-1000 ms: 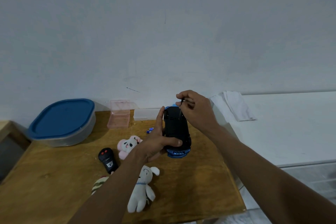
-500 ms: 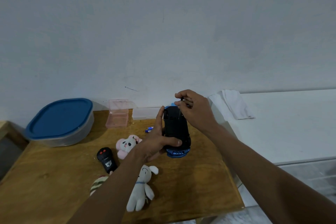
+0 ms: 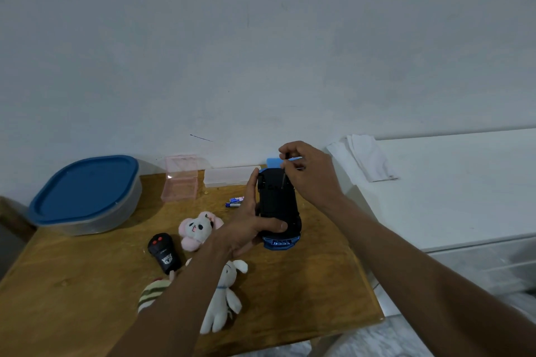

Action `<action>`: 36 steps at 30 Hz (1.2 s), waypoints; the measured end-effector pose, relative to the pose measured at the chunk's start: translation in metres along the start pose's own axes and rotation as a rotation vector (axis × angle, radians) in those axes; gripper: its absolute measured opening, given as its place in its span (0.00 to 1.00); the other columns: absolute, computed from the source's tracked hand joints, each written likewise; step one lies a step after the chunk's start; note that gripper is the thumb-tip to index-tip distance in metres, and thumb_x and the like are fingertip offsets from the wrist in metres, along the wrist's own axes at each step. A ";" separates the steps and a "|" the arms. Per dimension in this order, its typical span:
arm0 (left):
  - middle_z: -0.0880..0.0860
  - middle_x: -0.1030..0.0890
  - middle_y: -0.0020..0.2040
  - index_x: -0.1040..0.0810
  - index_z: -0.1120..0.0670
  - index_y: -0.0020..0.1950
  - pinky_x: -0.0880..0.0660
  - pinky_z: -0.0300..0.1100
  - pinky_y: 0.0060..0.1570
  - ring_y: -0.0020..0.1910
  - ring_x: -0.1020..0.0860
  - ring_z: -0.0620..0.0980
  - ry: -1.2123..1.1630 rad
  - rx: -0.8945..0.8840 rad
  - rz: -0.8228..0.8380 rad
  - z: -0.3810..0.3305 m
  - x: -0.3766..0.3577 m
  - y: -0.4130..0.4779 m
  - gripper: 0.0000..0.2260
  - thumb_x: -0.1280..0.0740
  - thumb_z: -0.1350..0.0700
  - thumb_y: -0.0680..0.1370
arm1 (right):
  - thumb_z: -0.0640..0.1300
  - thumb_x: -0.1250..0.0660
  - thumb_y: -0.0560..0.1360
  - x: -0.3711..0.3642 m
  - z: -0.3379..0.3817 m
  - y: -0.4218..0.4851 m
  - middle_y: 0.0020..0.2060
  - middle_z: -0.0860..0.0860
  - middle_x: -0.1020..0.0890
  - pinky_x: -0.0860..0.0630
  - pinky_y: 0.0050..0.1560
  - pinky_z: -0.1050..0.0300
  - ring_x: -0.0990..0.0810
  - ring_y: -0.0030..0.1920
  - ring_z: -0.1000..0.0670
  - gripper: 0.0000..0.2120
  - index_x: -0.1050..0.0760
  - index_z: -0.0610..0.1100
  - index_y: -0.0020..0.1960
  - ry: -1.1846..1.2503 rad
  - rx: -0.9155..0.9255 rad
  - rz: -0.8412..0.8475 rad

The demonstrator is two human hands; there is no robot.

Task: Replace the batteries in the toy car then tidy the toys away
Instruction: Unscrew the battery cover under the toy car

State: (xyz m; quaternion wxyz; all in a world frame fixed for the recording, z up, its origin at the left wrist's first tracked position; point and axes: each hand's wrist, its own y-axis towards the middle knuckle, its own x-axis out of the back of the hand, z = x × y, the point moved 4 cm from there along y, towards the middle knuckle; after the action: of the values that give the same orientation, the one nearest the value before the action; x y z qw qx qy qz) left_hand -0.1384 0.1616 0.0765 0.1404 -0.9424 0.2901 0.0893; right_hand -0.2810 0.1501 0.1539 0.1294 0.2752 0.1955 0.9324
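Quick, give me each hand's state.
Left hand: grips the upturned toy car.
Right hand: pinches a small screwdriver upright on it.

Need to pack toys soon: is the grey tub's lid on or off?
On: the blue lid sits flat over the grey tub, covering its rim.

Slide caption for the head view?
Left hand grips upturned toy car; right hand pinches a thin tool against it.

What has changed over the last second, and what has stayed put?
Hardly anything. The right hand still pinches the thin tool upright on the upturned toy car, fingers only slightly shifted. The left hand still grips the car; batteries, plush toys, remote and lidded tub lie unmoved.
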 end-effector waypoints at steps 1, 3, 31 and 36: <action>0.60 0.20 0.60 0.52 0.31 0.75 0.21 0.53 0.51 0.54 0.18 0.60 -0.006 0.005 0.003 0.002 -0.001 0.001 0.53 0.35 0.79 0.70 | 0.34 0.33 0.74 0.001 -0.002 -0.001 0.44 0.54 0.19 0.18 0.44 0.62 0.18 0.45 0.53 0.10 0.22 0.45 0.52 -0.003 -0.005 0.006; 0.61 0.21 0.61 0.51 0.31 0.75 0.21 0.53 0.51 0.55 0.19 0.61 -0.015 0.016 0.003 0.007 -0.003 0.002 0.53 0.34 0.79 0.70 | 0.34 0.34 0.74 0.003 -0.005 -0.004 0.46 0.53 0.18 0.18 0.43 0.61 0.18 0.45 0.54 0.11 0.23 0.46 0.53 0.022 -0.033 0.013; 0.50 0.25 0.67 0.53 0.31 0.75 0.26 0.56 0.59 0.64 0.24 0.56 -0.216 0.257 -0.123 0.127 -0.046 -0.016 0.55 0.35 0.80 0.69 | 0.44 0.29 0.73 0.025 -0.136 -0.128 0.44 0.49 0.16 0.32 0.34 0.74 0.18 0.43 0.54 0.12 0.21 0.45 0.56 -0.248 -0.694 0.292; 0.50 0.25 0.66 0.54 0.31 0.75 0.29 0.61 0.64 0.64 0.24 0.57 -0.227 0.280 -0.150 0.138 -0.046 -0.019 0.55 0.35 0.80 0.70 | 0.43 0.30 0.74 0.023 -0.153 -0.143 0.45 0.47 0.16 0.29 0.35 0.68 0.21 0.41 0.54 0.13 0.22 0.44 0.58 -0.326 -0.725 0.404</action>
State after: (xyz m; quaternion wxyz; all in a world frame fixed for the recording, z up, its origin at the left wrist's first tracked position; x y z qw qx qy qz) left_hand -0.1769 0.2438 -0.0383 0.3081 -0.9166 0.2110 0.1431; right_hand -0.3669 0.2401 -0.0164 0.0618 0.3882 -0.2248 0.8916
